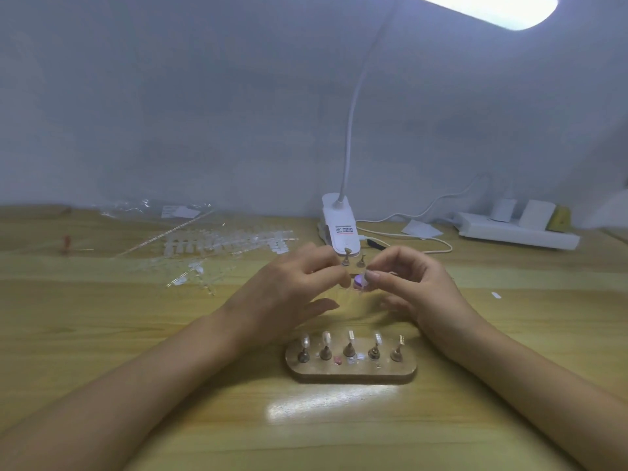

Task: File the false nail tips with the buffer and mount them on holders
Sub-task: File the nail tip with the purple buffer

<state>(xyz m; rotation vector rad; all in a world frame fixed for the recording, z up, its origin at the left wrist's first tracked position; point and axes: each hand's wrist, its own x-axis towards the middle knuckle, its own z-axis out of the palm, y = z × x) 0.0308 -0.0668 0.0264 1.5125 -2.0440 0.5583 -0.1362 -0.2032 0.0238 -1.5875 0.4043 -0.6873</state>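
Observation:
My right hand [413,287] pinches a clear false nail tip [364,279] between thumb and forefinger above the table. A small purple object [356,280] sits right beside the tip, between my two hands. My left hand [292,287] has its fingers curled toward that purple object, thumb spread out below; whether it holds anything is hidden. Two loose cone-shaped holders [353,259] stand just behind my hands. Nearer to me a wooden oval base [351,372] carries several holders with nail tips [326,338] mounted on top, plus a pink lump of putty [337,360].
Strips and loose clear nail tips [217,249] are scattered at the left rear, with plastic bags [153,209] behind them. A white clip lamp [339,226] stands at the back centre, its cable running right to a power strip [516,232]. A small red item [67,241] lies far left.

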